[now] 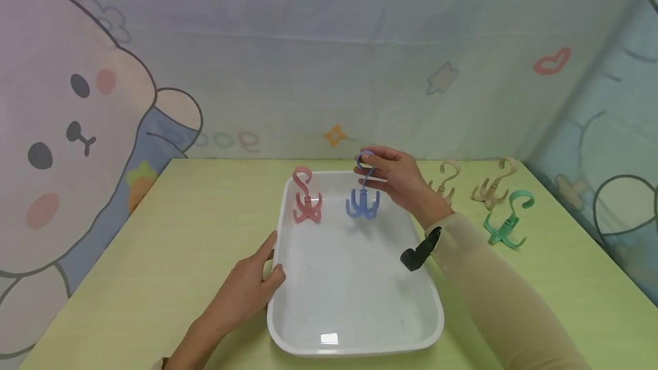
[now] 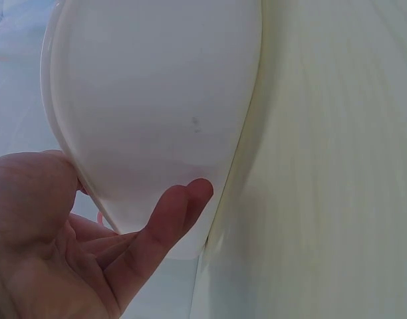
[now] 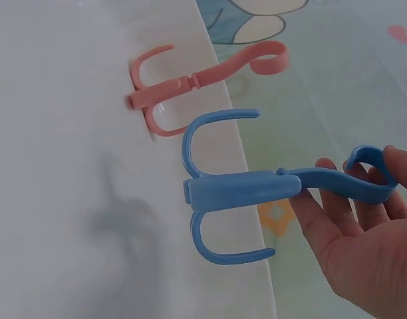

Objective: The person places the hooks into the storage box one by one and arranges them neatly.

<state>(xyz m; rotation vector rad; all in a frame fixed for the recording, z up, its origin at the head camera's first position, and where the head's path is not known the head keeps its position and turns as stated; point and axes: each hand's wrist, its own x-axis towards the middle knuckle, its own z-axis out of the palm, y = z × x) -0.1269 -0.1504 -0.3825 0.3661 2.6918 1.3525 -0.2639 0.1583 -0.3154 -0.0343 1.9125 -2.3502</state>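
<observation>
Blue hook (image 1: 362, 198), a plastic hanger with four curved prongs under a looped top, hangs upright over the far end of a white tray (image 1: 354, 324), its prongs at or just above the tray floor; whether they touch cannot be told. A person's right hand (image 1: 398, 179) pinches the loop at the top between thumb and fingertips, and the wrist view shows the fingers (image 3: 363, 219) curled round that loop while the prongs point toward the tray's inner wall. Just to the left of it inside the tray stands a pink hook (image 1: 306, 196) of the same shape, upright near the far left corner and apart from the blue one. The left hand (image 1: 247, 290) rests on the tray's near left rim, thumb over the edge and fingers fairly straight along its outer side. On the pale green table (image 1: 154, 256) to the right of the tray stand two beige hooks (image 1: 490, 184) and a green hook (image 1: 509, 218), well clear of the tray. A black strap (image 1: 420, 250) sits on the right forearm
</observation>
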